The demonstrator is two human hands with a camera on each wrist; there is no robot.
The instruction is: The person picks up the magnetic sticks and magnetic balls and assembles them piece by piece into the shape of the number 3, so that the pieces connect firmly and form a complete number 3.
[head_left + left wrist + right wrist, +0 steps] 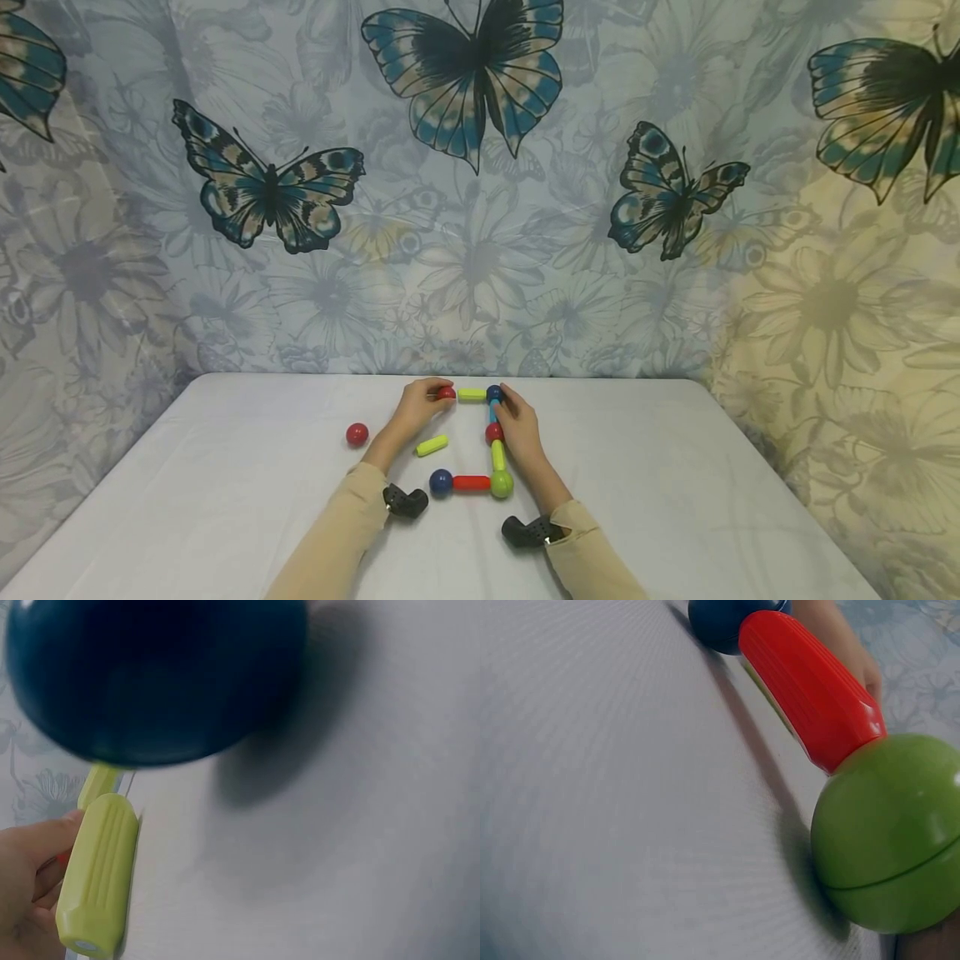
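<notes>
At the far side of the table, my left hand (420, 407) pinches a red ball (447, 392) at the left end of a yellow-green rod (472, 395). That rod's other end meets a dark blue ball (493, 392), which my right hand (521, 423) holds at its right side. Below it a light blue rod (492, 411), partly covered by the right fingers, leads to another red ball (493, 432). The chain continues through a yellow-green rod (498, 455), a green ball (892, 832) and a red rod (810, 686) to a second dark blue ball (157, 682).
A loose yellow-green rod (97, 877) lies inside the chain, near the left wrist. One separate red ball (357, 434) sits left of the left hand. A white cloth covers the table (225, 483), and a butterfly-patterned curtain (480, 275) hangs behind it.
</notes>
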